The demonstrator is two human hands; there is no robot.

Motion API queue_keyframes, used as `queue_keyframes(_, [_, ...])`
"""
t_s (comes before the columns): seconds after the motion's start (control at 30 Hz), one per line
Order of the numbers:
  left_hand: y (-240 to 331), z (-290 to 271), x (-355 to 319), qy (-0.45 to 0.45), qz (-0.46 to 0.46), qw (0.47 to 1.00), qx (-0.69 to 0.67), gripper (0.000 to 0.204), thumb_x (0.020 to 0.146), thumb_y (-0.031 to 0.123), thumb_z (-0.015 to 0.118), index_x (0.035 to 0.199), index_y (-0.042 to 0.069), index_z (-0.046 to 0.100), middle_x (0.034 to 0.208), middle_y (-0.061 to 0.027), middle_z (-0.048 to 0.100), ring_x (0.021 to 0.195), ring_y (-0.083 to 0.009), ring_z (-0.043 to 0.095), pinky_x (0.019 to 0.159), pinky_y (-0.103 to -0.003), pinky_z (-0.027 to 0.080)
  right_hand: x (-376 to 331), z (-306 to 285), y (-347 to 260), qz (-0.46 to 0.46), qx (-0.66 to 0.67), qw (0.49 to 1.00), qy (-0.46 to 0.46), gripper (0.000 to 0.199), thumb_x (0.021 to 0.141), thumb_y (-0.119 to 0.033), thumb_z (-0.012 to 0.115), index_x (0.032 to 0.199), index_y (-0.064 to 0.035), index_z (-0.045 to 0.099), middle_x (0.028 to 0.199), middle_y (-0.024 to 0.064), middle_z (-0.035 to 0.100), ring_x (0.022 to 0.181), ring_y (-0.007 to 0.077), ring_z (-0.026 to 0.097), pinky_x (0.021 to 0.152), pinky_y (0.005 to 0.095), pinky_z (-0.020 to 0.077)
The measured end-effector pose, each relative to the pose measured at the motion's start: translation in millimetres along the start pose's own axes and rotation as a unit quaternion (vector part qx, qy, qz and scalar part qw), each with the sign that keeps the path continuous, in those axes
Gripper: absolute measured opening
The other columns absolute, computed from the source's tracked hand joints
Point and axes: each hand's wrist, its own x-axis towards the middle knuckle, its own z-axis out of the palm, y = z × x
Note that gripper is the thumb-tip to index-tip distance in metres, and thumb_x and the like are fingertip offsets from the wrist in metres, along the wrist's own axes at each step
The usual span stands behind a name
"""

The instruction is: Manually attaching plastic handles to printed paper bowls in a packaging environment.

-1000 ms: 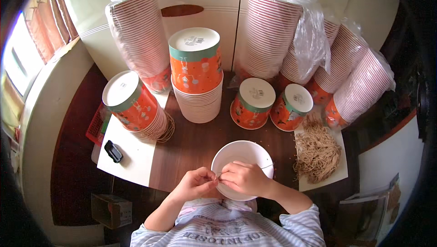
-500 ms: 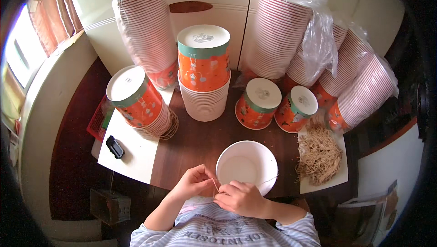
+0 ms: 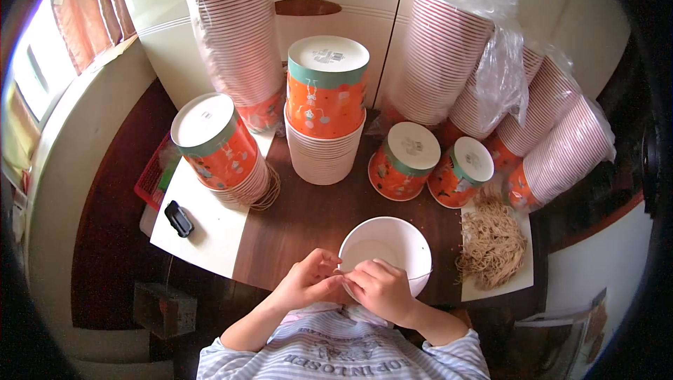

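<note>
A white paper bucket (image 3: pixel 387 235) stands with its open mouth up at the near edge of the table. At its near rim my left hand (image 3: pixel 308 283) and my right hand (image 3: pixel 382 290) meet, fingertips pinched together. Between them is a thin cord, mostly hidden by my fingers. A thin cord end (image 3: pixel 423 276) also shows at the bucket's right rim, beside my right hand. To the right, a tangled heap of tan cords (image 3: pixel 493 245) lies on a white sheet (image 3: pixel 484 291).
Upside-down orange buckets (image 3: pixel 327 96) top a white stack at the back, with another stack (image 3: pixel 216 145) to its left. Two short orange buckets (image 3: pixel 405 159) stand right of centre. Tall plastic-wrapped stacks (image 3: pixel 449 57) line the back. A black plastic case (image 3: pixel 179 219) lies on the left sheet (image 3: pixel 210 240).
My hands have shifted slightly along the near rim, and the cord loop that showed between them is now mostly covered by my fingers. The whole view has shifted a little.
</note>
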Motion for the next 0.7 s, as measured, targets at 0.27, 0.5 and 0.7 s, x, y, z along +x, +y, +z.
queue_keyframes(0.27, [-6.5,5.6,-7.9,0.041,-0.002,0.999,-0.012,0.026,0.081,0.005,0.058,0.103,0.001,0.044,0.086,-0.0082,0.062,0.082,-0.0091,0.058,0.067,-0.022,0.047,2.1,2.3,3.1,0.023,0.064,0.998,0.018,0.011,0.064,-0.008,0.068,0.072,-0.0110,0.061,0.072,0.0005,0.054,0.064,0.0179,0.057,0.054,0.0303,0.0484])
queue_keyframes(0.5, [0.4,10.6,-8.9,0.079,-0.015,0.991,0.102,0.026,0.077,0.003,0.061,0.099,0.002,0.047,0.084,-0.0094,0.063,0.080,-0.0135,0.062,0.065,-0.024,0.050,1.9,-0.9,4.1,0.063,0.134,0.989,-0.008,0.010,0.068,-0.011,0.067,0.076,-0.0085,0.061,0.075,0.0035,0.055,0.067,0.0210,0.059,0.057,0.0317,0.0486])
queue_keyframes(0.7, [7.6,13.2,-8.9,0.085,-0.029,0.986,0.138,0.026,0.075,0.003,0.063,0.097,0.002,0.048,0.085,-0.0112,0.062,0.080,-0.0146,0.062,0.065,-0.025,0.050,0.6,-1.0,7.3,0.072,0.152,0.985,-0.044,0.010,0.071,-0.011,0.064,0.077,-0.0070,0.058,0.078,0.0054,0.054,0.069,0.0231,0.059,0.060,0.0338,0.0483])
